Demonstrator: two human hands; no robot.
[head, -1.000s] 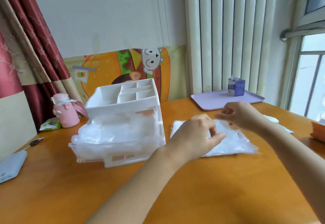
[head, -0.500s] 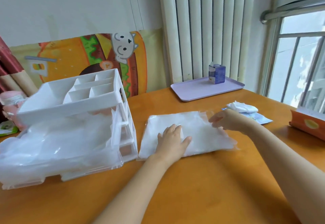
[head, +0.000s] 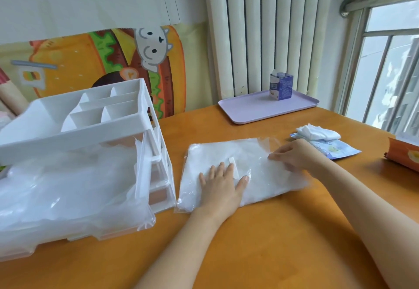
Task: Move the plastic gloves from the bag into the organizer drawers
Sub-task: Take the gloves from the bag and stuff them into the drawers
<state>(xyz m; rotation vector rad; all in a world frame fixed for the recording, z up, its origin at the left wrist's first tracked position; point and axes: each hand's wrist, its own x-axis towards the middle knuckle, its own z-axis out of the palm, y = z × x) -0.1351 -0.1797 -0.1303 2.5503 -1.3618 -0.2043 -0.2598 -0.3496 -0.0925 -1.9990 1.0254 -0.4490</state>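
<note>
A clear bag (head: 229, 152) packed with white plastic gloves lies flat on the orange table, just right of the organizer. My left hand (head: 223, 183) presses flat on the bag's near left part, fingers spread. My right hand (head: 292, 156) sits at the bag's right end, fingers curled and pinching the plastic near its opening. The white organizer (head: 95, 127) stands at the left. Its pulled-out drawers (head: 74, 189) hold crumpled clear gloves that spill over the front.
A lilac tray (head: 254, 107) with a small blue carton (head: 281, 86) sits at the back by the radiator. A wipes packet with a white tissue (head: 322, 139) lies right of the bag. An orange box (head: 403, 155) is at the far right edge.
My left hand came down from a raised pinch and now lies flat on the bag. The view swung right and closer. My right hand stays at the bag's right end.
</note>
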